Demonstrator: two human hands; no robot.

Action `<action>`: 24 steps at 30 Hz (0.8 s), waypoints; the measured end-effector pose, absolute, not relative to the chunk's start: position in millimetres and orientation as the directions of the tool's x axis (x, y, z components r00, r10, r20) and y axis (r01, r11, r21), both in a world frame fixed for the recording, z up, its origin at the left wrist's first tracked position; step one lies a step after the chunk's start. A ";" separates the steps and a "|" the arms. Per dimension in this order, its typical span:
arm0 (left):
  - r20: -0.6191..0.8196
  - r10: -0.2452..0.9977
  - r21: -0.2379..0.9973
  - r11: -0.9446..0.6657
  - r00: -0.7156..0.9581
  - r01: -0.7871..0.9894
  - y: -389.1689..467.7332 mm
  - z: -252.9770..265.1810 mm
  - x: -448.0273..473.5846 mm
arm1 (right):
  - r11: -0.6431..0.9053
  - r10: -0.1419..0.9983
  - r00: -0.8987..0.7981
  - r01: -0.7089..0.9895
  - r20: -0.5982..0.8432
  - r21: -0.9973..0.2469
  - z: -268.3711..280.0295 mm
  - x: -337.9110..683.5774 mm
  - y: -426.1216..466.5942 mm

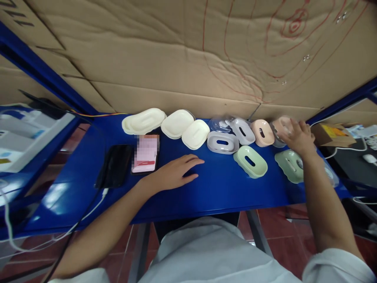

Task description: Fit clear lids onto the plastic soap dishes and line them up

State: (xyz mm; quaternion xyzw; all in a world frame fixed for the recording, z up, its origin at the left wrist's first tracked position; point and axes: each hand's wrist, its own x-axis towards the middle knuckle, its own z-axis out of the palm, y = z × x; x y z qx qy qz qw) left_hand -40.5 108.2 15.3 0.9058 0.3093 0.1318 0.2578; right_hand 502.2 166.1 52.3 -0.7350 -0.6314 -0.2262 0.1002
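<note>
Peach rounded plastic dish point(282, 123), near the blue tabletop's point(212, 188) far-right corner, is being handled; right hand's point(299, 138) pinch unclear, lifting would need one. Left hand point(178, 171) lies loosely spread.

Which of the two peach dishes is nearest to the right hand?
The farther-right peach dish: the fingers of the right hand partly cover it. The other peach dish, to its left, has no hand over it.

Smooth plastic dishes point(196, 135) – glossy, smooth tabletop point(218, 186) – creased, matt cardboard point(141, 59)
</note>
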 end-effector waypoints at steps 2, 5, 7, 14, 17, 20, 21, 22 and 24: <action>0.101 0.619 0.530 -0.696 0.779 0.484 108.5 13.5 -40.5 | -0.169 0.867 0.113 0.983 0.486 0.073 60.0 484.3 151.5; 0.137 0.607 0.504 -0.723 0.783 0.473 108.1 11.2 -39.2 | 0.069 0.871 -0.041 0.997 0.490 -0.039 60.8 437.7 117.4; 0.173 0.610 0.478 -0.739 0.773 0.476 107.6 9.4 -37.0 | 0.222 0.911 -0.189 0.974 0.367 -0.049 50.7 398.9 90.5; 0.277 0.605 0.388 -0.781 0.746 0.489 104.6 7.9 -24.9 | 0.559 0.824 -0.543 0.825 0.160 -0.077 26.2 310.2 27.0; 0.311 0.641 0.317 -0.766 0.702 0.559 106.3 11.3 -25.0 | 0.707 0.704 -0.697 0.670 0.135 -0.228 40.1 299.9 28.6; 0.349 0.712 0.253 -0.698 0.609 0.670 113.5 12.2 -30.1 | 0.744 0.661 -0.725 0.597 0.194 -0.302 49.9 294.3 55.7; 0.352 0.732 0.235 -0.673 0.584 0.702 116.5 11.6 -32.0 | 0.733 0.677 -0.702 0.616 0.221 -0.288 49.8 292.9 69.8; 0.349 0.746 0.216 -0.654 0.568 0.725 119.5 10.9 -33.6 | 0.716 0.698 -0.673 0.649 0.243 -0.259 47.9 291.7 85.0; 0.326 0.761 0.178 -0.632 0.561 0.754 124.0 9.6 -35.3 | 0.680 0.731 -0.630 0.706 0.262 -0.198 41.0 289.9 114.3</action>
